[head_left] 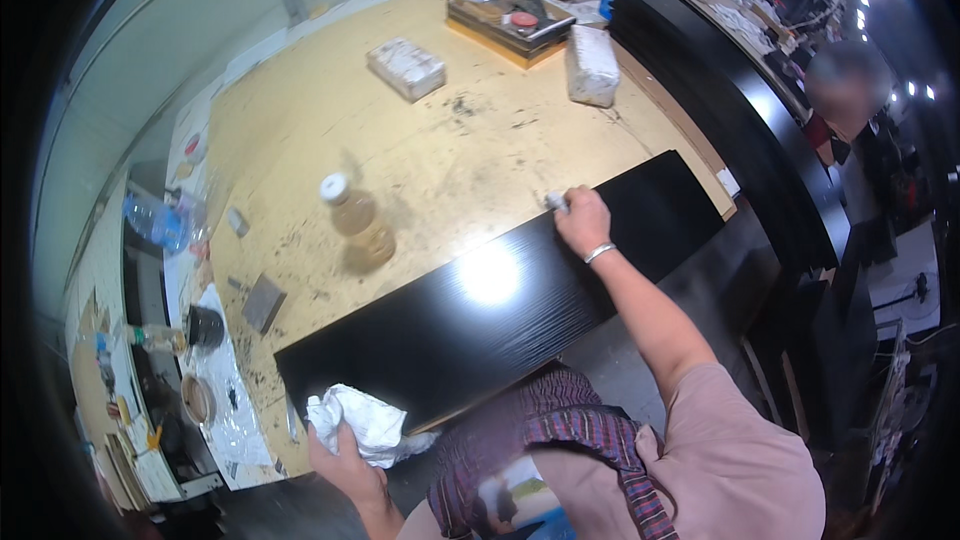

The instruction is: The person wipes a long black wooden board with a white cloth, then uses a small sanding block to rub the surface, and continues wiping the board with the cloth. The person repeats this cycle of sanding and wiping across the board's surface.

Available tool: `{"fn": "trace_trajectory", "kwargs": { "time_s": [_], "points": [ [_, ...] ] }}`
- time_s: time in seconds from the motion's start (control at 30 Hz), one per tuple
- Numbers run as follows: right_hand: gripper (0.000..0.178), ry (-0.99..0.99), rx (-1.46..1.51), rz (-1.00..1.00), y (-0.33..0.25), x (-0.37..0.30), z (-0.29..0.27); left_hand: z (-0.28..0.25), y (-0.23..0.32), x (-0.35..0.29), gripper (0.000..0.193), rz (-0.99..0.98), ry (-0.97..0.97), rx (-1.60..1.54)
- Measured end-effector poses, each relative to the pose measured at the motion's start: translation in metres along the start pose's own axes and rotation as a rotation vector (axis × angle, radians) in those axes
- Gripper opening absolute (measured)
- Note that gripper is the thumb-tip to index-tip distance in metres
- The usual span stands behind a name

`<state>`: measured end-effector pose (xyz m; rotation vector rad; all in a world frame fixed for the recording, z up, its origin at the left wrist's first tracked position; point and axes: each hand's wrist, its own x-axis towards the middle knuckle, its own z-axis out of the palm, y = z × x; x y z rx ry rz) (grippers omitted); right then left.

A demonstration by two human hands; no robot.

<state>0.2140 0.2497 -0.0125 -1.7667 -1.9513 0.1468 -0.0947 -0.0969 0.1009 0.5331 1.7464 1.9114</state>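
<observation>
A long, glossy black panel [420, 330] lies slantwise across the near side of the work table, a bright light reflected in its surface. At its near left end my left hand [345, 465] is closed on a crumpled white cloth [368, 425], which drapes over the panel's corner. My right hand [583, 222] rests at the panel's far long edge, right of the middle. Its fingers are closed around a small whitish wad [556, 201], mostly hidden by the hand. Beyond the panel stands a bottle of amber liquid [360, 225] with a white cap.
On the yellowish table [300, 140] are two white-wrapped blocks [407, 68], a box of odds and ends [510, 25] and a grey block [263, 303]. A dark cup [204, 326] is at left. Several black panels [740, 100] stand at right. Another person [845, 90] is beyond.
</observation>
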Motion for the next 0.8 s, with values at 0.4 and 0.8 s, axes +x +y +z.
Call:
{"fn": "trace_trajectory", "kwargs": {
  "time_s": [0.4,0.8],
  "points": [
    [0.011,0.169,-0.189,0.257,0.262,0.135,-0.071,0.208,-0.054,-0.008,0.016,0.055,-0.279,0.352],
    [0.016,-0.105,-0.005,0.169,0.265,0.146,-0.077,0.254,-0.143,-0.009,0.069,0.696,-0.625,1.264]
  ]
}}
